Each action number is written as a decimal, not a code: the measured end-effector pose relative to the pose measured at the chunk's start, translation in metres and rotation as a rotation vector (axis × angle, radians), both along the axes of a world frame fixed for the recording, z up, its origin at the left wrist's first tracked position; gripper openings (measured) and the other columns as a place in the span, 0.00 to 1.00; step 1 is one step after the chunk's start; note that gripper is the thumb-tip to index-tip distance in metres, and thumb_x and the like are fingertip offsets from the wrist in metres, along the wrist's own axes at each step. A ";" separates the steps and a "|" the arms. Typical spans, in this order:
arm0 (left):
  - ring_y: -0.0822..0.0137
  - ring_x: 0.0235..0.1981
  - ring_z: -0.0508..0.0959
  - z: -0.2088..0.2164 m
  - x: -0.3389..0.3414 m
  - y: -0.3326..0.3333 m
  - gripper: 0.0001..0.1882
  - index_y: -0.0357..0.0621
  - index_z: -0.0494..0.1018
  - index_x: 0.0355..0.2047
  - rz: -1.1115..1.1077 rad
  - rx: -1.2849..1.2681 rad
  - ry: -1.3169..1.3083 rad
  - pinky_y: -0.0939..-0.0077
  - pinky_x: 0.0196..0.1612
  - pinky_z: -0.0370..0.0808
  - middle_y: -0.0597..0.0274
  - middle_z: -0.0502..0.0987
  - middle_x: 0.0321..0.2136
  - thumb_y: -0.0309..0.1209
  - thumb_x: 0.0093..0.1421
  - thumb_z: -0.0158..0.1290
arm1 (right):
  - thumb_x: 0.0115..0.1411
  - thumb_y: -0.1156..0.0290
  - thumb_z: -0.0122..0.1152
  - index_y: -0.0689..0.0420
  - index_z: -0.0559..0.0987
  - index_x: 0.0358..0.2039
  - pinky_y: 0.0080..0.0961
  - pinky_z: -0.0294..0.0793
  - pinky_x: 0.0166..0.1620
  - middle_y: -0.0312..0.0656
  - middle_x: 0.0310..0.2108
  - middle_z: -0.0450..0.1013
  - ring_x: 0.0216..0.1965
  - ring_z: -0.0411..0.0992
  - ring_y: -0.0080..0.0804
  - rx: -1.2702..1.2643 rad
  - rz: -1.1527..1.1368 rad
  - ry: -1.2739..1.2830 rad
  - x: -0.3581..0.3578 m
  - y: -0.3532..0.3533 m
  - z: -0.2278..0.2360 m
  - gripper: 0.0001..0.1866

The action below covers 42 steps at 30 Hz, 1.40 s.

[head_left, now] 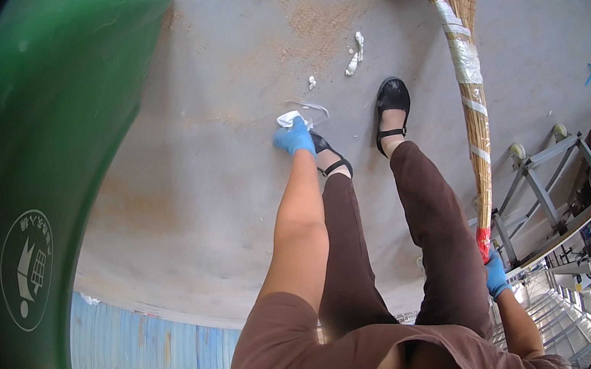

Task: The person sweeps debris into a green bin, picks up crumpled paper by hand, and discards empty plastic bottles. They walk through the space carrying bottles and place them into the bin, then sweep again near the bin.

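Brown cloth of a stooping person's shirt (280, 334) filled the foreground beside a tall green bin (45, 162) bearing a white litter symbol (28, 269); its mouth lay out of view, so what it held could not be told. Close to the person's right leg (438, 231), the blue-gloved right hand (496, 275) had its grip closed round the red-bound end of a long straw broom (475, 110). Lower down, the left hand (294, 138), also gloved in blue, had its grip pinching a crumpled white scrap (288, 119) beside the toe of the left black shoe (320, 143), with a thin pale strip (314, 106) near it. Beyond, more white pieces (352, 65) and scattered tan dust (316, 19) lay on the grey floor (182, 202), while a wheeled metal frame (542, 196) stood off to the right and blue wall panels (151, 346) rose at left.
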State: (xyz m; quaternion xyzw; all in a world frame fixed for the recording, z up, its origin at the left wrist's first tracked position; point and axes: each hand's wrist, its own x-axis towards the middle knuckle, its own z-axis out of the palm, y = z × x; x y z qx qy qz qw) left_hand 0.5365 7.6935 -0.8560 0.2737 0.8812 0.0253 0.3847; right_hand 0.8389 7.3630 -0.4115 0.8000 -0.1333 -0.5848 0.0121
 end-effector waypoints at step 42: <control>0.48 0.32 0.82 -0.018 0.146 -0.037 0.18 0.28 0.69 0.47 -0.002 -0.024 -0.007 0.58 0.35 0.79 0.42 0.79 0.36 0.21 0.56 0.53 | 0.63 0.64 0.60 0.62 0.78 0.49 0.32 0.74 0.47 0.47 0.41 0.80 0.43 0.75 0.30 0.033 -0.066 0.099 -0.022 -0.038 -0.073 0.18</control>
